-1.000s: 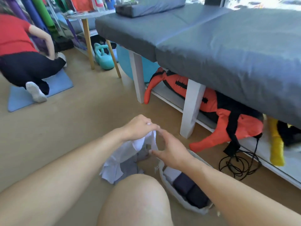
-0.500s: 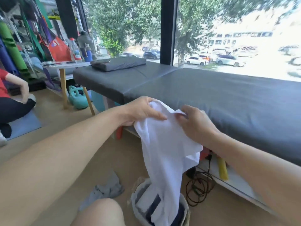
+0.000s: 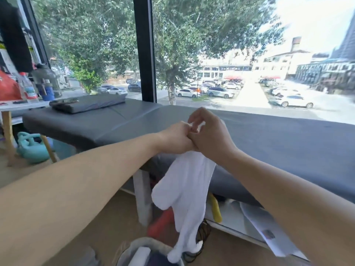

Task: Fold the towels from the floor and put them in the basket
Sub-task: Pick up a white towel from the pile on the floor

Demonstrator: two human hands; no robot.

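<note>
Both forearms reach forward and meet in mid-air over the near edge of the grey padded massage bed (image 3: 269,143). The left hand (image 3: 175,138) has its grip clenched round the top of a white cloth towel (image 3: 188,181), knuckles pressed against the right hand (image 3: 208,133), whose curled fingers pinch the same bunched top edge (a little white shows between the fingertips). The towel hangs straight down from the two grips in loose, unfolded drapes, narrowing to a rumpled tail. Its lowest end dangles just above the right rim of the round pale fabric basket (image 3: 142,244) at the bottom edge of the view, which holds white and dark folded cloths. Bare wooden floor (image 3: 119,214) lies open to the left of the basket; the bed's white leg (image 3: 142,196) stands just behind the hanging towel.
</note>
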